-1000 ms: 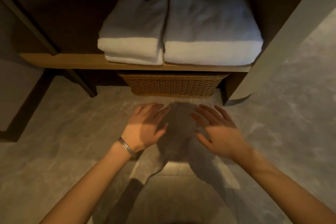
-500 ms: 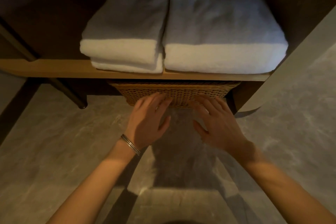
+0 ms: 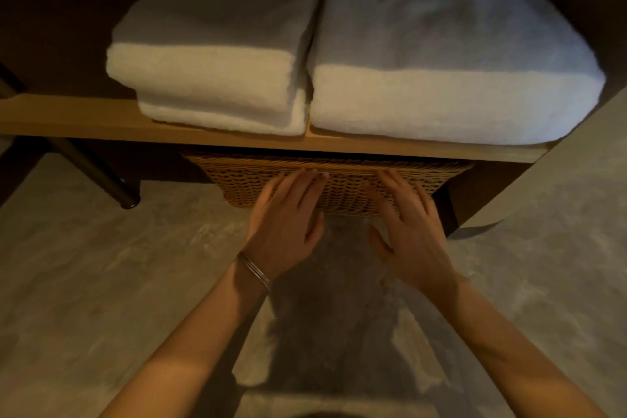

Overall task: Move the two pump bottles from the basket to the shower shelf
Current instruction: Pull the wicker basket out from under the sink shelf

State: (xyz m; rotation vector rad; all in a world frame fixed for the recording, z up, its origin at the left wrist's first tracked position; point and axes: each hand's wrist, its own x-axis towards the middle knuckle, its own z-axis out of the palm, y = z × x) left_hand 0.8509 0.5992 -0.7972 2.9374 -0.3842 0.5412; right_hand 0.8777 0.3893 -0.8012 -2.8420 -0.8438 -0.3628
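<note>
A woven wicker basket (image 3: 234, 180) sits on the floor under a wooden shelf (image 3: 68, 119), with only its front wall showing. My left hand (image 3: 288, 220), with thin bangles on the wrist, has its fingers spread and its fingertips at the basket's front rim. My right hand (image 3: 410, 231) reaches the same way, fingers apart, with its tips on the basket's front wall. Neither hand holds anything. The basket's inside is hidden by the shelf, and no pump bottles are visible. The shower shelf is out of view.
Two stacks of folded white towels, left (image 3: 210, 78) and right (image 3: 451, 92), lie on the wooden shelf right above the basket. A dark metal leg (image 3: 101, 176) stands at the left, a dark cabinet side panel (image 3: 481, 193) at the right. Grey stone floor (image 3: 101, 282) stretches below.
Both hands have moved forward from above the floor to the basket's front. The view has come closer to the shelf and the basket.
</note>
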